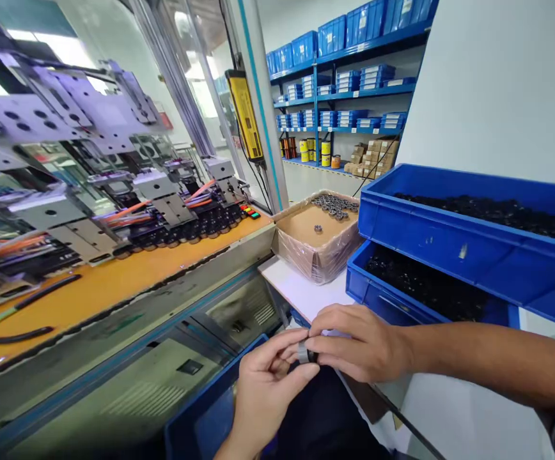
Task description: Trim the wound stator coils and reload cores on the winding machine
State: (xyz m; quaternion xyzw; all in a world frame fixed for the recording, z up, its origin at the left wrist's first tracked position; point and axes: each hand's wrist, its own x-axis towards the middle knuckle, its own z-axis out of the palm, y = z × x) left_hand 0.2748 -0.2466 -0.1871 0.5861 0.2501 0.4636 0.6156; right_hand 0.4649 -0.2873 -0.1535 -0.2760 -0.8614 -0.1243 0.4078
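Observation:
My left hand (263, 390) and my right hand (354, 342) meet low in the middle of the head view. Between their fingertips they pinch a small grey metal ring (302, 352) with a dark part against it. Both hands hover over a blue bin (195, 418) at the bottom edge. Its contents are hidden by the hands and by shadow.
Two stacked blue bins (431, 236) of small black parts stand to the right. A cardboard box (318, 246) with metal rings sits on a white shelf (301, 291). At left an orange machine bed (90, 287) carries a row of grey fixtures (162, 204). Blue storage shelves (349, 96) stand behind.

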